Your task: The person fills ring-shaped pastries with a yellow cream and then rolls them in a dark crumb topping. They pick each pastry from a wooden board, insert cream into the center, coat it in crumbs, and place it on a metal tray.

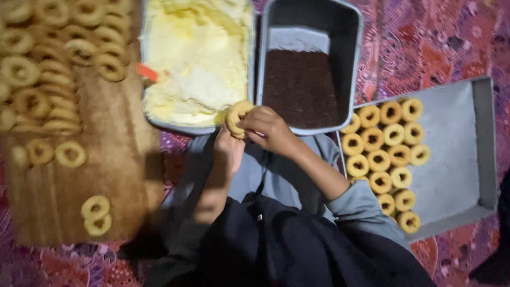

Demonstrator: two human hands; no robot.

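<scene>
Golden-brown and ring-shaped, the held doughnut (237, 116) sits between both hands, raised just at the near rim of the cream tray (159, 125). The left hand (229, 151) comes up from below, its fingers closed round the ring's lower edge; the right hand (268, 129) closes over it from the right side, fingertips pinching the rim. The ring stands tilted nearly on edge, its hole facing roughly toward the camera.

From the hands, the pale yellow cream (196, 58) lies straight ahead and slightly left, touching distance from the doughnut. The tray of dark brown sprinkles (301, 87) lies ahead and to the right, just beside the right hand, which is the nearer of the two to it.

Plain doughnuts (40, 79) crowd the far-left part of a wooden board (122, 175), with a few stray rings toward its near edge. A grey metal baking tray (457, 143) lies to the right, well apart from the hands, holding rows of doughnuts (385, 154) along its left side. All of it rests on a red patterned cloth (425, 42).
</scene>
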